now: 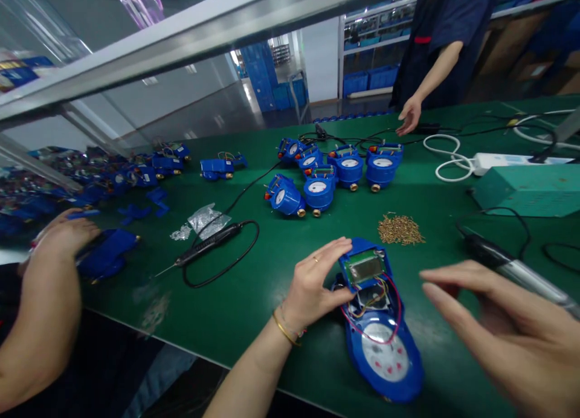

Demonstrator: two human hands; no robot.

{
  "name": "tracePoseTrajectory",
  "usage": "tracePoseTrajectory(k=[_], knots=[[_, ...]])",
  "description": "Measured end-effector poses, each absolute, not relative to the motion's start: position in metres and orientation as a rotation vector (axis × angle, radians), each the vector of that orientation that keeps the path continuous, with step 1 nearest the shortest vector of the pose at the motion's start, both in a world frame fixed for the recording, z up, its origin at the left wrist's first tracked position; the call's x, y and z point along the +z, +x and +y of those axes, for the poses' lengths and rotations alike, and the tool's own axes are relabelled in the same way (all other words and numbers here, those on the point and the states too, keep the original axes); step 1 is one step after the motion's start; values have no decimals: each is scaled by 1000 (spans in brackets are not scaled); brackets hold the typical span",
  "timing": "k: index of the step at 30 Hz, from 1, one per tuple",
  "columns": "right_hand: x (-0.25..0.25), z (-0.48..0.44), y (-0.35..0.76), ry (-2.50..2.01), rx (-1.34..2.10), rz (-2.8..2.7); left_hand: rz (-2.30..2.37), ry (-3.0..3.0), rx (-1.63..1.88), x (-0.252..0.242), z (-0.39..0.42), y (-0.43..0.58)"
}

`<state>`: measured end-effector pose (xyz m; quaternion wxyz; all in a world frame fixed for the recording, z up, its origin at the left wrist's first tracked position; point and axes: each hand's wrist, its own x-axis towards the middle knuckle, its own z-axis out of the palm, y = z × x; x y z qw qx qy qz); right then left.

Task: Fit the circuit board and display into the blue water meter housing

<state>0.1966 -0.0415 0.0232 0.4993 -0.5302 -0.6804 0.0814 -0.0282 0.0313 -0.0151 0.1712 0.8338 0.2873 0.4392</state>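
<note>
An open blue water meter (379,328) lies on the green table (272,273) right in front of me, with its display board and red and yellow wires exposed. My left hand (316,285) rests on the meter's left side, thumb against the wires and fingers on the top cover. My right hand (507,330) hovers just right of the meter, fingers spread and empty, apart from it. An electric screwdriver (516,270) lies behind my right hand.
Several blue meters (335,170) stand at table centre beside a pile of small brass screws (401,229). A probe tool with black cable (208,244) lies left. A co-worker's hand (63,237) handles a blue part at far left. Another person's hand (410,115) touches the far edge. A green box (528,189) sits right.
</note>
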Motion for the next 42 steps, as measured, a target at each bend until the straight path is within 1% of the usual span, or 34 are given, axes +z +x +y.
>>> tracePoseTrajectory(k=[2, 4, 9, 12, 14, 20, 23, 26, 31, 33, 34, 36, 37, 42], knots=[[26, -47, 182, -1239, 100, -1800, 837, 2419, 1285, -16, 28, -29], [19, -49, 173, -1244, 16, -1898, 866, 2469, 1305, -17, 26, -30], [-11, -48, 170, -1479, -163, -1901, 875, 2571, 1374, -22, 20, -30], [-17, -48, 166, -1619, -228, -1830, 888, 2577, 1421, -25, 18, -28], [-16, -47, 162, -1667, -157, -1755, 891, 2576, 1439, -26, 18, -27], [-11, -41, 158, -1600, 247, -1592, 882, 2581, 1450, -24, 18, -25], [-13, -40, 159, -1589, 317, -1566, 893, 2590, 1435, -24, 18, -24], [-17, -41, 160, -1565, 101, -1691, 910, 2587, 1406, -24, 16, -24], [-22, -43, 160, -1389, -546, -2040, 1001, 2526, 1350, -23, 13, -24], [-21, -43, 159, -1358, -678, -2080, 1034, 2505, 1334, -23, 12, -24], [-21, -43, 159, -1352, -688, -2072, 1049, 2498, 1333, -23, 12, -24], [-21, -43, 159, -1368, -547, -2002, 1076, 2491, 1338, -23, 11, -24], [-21, -44, 160, -1394, -387, -1940, 1086, 2489, 1342, -23, 11, -24], [-22, -41, 165, -1504, 797, -1399, 1071, 2481, 1370, -24, 11, -24]])
